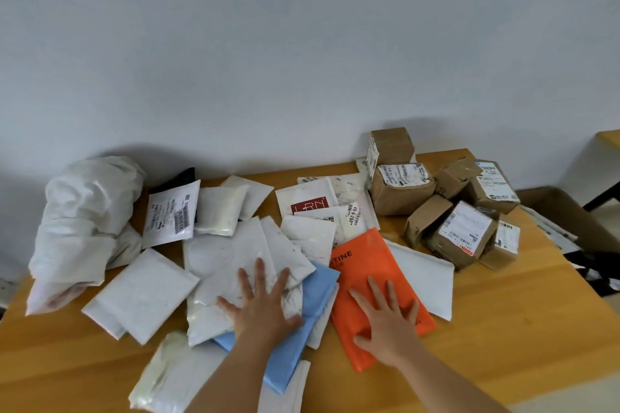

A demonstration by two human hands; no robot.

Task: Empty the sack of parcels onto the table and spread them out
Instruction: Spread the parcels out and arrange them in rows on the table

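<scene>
Several parcels lie spread over the wooden table [503,329]. My left hand [260,305] presses flat, fingers splayed, on a crumpled white mailer [231,265] that overlaps a blue mailer [302,322]. My right hand [385,318] lies flat with straight fingers on an orange mailer [365,265]. The white woven sack [87,211] sits crumpled at the table's back left. Several brown cardboard boxes [399,188] are clustered at the back right.
More white mailers [141,292] cover the left and centre of the table, one with a red logo [308,204] at the back. A white wall runs right behind the table. An open cardboard box [563,211] stands on the floor to the right.
</scene>
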